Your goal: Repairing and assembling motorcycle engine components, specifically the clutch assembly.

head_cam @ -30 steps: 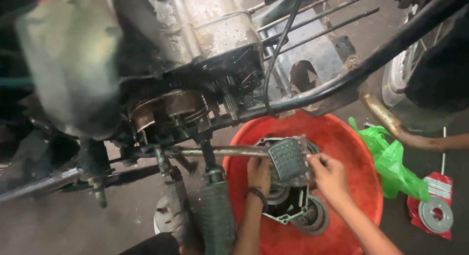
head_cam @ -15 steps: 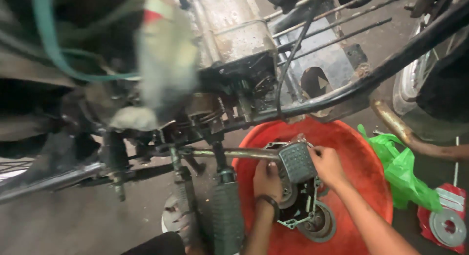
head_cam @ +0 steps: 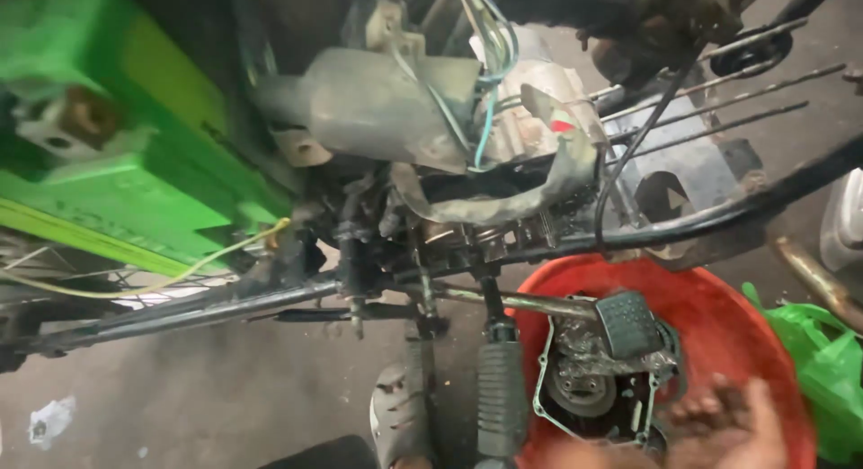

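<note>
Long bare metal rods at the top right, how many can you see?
3. The rods run side by side, slanting from the engine toward the upper right corner, above the red basin; others may be hidden behind the engine.

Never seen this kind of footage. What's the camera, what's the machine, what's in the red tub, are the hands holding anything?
The picture comes from a camera on a person's head, looking down. The machine is a stripped motorcycle with green bodywork on the left. Below it sits a red tub holding an engine cover; a black rubber pedal sticks out over it. One blurred hand hovers over the tub, fingers spread, holding nothing. I cannot tell which hand it is. A green bag lies to the right.
</note>
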